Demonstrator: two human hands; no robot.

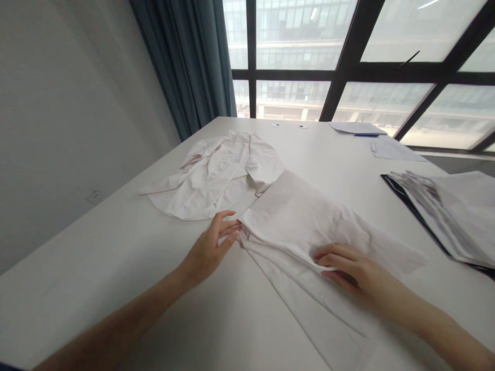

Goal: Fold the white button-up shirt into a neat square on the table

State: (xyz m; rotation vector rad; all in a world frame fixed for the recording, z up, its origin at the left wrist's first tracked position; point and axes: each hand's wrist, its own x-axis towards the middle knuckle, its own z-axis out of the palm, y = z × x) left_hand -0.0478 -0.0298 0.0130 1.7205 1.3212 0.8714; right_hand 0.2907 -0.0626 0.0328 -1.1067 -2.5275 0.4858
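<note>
Left hand pinching, right hand half-curled, both hold the edge of folded white cloth between them; likely light, limp; grip there.

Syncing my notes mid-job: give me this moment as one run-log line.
left hand: pinching folded white cloth at corner | right hand: on its near edge, grip unclear | crumpled white cloth: beyond left hand
</note>
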